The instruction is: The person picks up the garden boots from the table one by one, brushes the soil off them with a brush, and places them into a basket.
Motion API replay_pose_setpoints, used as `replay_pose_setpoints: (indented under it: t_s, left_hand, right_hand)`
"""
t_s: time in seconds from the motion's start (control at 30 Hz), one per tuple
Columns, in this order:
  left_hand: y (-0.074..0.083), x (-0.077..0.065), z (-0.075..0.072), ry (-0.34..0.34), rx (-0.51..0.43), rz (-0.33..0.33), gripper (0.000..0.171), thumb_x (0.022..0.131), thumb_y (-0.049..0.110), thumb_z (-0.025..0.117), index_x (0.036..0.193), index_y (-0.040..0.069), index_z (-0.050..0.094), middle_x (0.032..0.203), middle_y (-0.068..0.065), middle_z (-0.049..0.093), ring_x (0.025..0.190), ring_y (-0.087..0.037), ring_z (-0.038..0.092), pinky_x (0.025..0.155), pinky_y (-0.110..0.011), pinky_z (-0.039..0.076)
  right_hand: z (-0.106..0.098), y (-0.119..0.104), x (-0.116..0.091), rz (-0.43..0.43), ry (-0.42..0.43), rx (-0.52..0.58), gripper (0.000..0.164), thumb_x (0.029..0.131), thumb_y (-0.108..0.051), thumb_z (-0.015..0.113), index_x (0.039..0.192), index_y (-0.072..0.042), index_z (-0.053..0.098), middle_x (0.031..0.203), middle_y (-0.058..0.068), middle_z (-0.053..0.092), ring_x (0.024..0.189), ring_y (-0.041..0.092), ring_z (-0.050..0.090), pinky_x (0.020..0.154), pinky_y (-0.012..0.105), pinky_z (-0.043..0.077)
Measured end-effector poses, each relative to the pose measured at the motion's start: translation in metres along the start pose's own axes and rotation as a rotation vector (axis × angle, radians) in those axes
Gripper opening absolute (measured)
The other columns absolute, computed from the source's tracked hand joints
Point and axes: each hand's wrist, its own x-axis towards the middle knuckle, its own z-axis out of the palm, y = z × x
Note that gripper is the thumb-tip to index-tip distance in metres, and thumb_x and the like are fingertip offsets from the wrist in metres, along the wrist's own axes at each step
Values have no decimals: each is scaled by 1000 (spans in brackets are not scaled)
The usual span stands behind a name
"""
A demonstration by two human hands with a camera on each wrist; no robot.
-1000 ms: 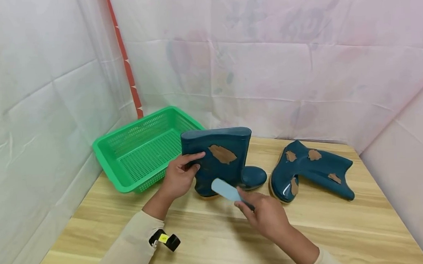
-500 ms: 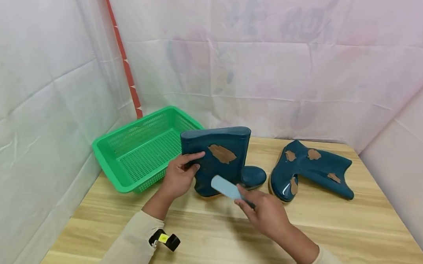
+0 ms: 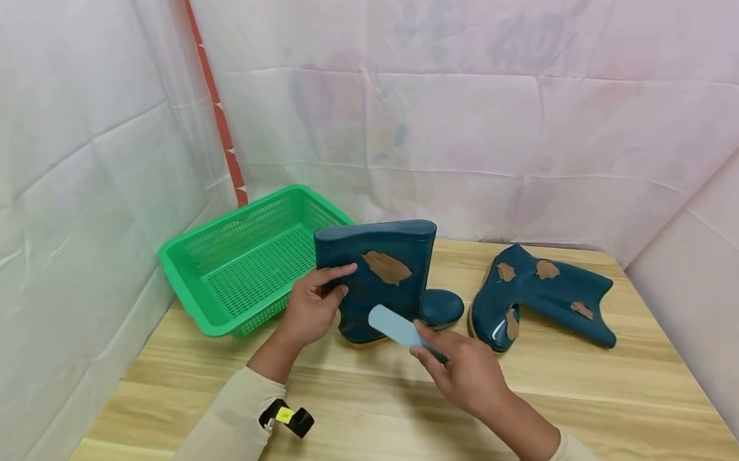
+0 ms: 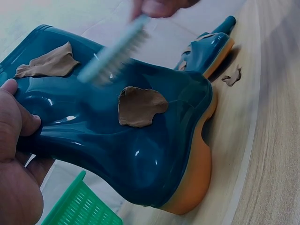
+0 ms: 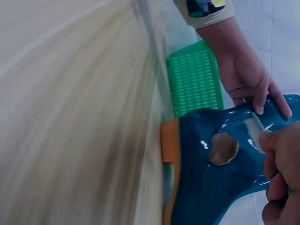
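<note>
A dark teal rubber boot [image 3: 381,295] stands upright on the table, its shaft side turned toward me. My left hand [image 3: 311,309] grips the back of the shaft, index finger and thumb lying on its side. In my right hand [image 3: 469,377] is a light blue brush [image 3: 395,325], held by the handle in front of the lower shaft. The left wrist view shows its pale bristles [image 4: 119,63] facing the boot, blurred. A brown mud-like patch [image 3: 388,267] sticks high on the shaft; a second brown patch [image 4: 141,107], near the ankle, is hidden behind the brush in the head view.
A second teal boot [image 3: 552,291] with several brown patches lies on its side at the right. A green perforated basket [image 3: 225,326] stands back left. A small brown scrap [image 4: 232,76] lies on the table near the boots. White sheeting [image 3: 464,130] surrounds the table.
The brush has shifted very slightly upward against the boot's shaft. Both hands keep their hold, and the boots stay in place.
</note>
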Motion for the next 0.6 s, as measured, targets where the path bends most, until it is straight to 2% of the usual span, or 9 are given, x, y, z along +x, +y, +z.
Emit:
replay_pose_setpoints:
  t_s: [0.07, 0.2, 0.27, 0.33, 0.47, 0.53, 0.6]
  left_hand:
    - [-1, 0, -1, 4, 1, 3, 36, 98, -10, 60, 129, 4, 72, 101, -17, 57, 51, -15, 30, 58, -29, 37]
    - [-1, 0, -1, -6, -9, 9, 37, 98, -10, 60, 130, 4, 72, 99, -15, 58, 49, -14, 27, 58, -30, 37]
    - [-1, -1, -1, -12, -9, 9, 37, 99, -9, 60, 131, 5, 72, 102, -14, 59, 49, -15, 26, 59, -30, 37]
    - [-1, 0, -1, -13, -4, 13, 37, 99, -9, 60, 131, 6, 72, 101, -14, 58, 50, -15, 27, 59, -30, 37]
    - [0, -1, -1, -1, 4, 12, 38, 99, -9, 60, 131, 7, 72, 105, -14, 58, 51, -15, 29, 58, -30, 37]
    - [0, -1, -1, 1, 5, 9, 38, 98, -9, 60, 130, 7, 72, 104, -12, 58, 52, -16, 30, 59, -30, 38]
    - [0, -1, -1, 1, 9, 9, 37, 98, -9, 60, 130, 7, 72, 99, -11, 59, 53, -16, 31, 61, -31, 39]
  right_hand:
    - [1, 1, 2, 24, -22, -6, 44, 90, -23, 82, 131, -10, 73, 85, 0, 75, 52, -4, 43, 44, 20, 32]
    - [6, 2, 1, 138, -244, -61, 40, 92, -28, 80, 129, -13, 75, 86, -1, 75, 50, -2, 38, 44, 22, 30]
    - [7, 1, -2, 147, -311, -71, 39, 92, -30, 79, 127, -14, 75, 89, -2, 76, 52, -2, 40, 45, 22, 32]
    - [5, 0, -3, 119, -283, -55, 39, 92, -31, 79, 127, -13, 75, 88, -2, 76, 53, -2, 41, 45, 22, 32]
    - [0, -1, -1, 61, -136, -30, 42, 91, -27, 81, 129, -11, 74, 86, -1, 75, 51, -4, 40, 43, 22, 31]
    - [1, -1, 0, 82, -144, -51, 41, 90, -26, 81, 129, -12, 74, 86, 0, 75, 50, -4, 39, 43, 22, 31]
    - [2, 1, -2, 117, -213, -87, 39, 91, -26, 81, 127, -13, 75, 84, 0, 74, 50, -2, 41, 43, 23, 32]
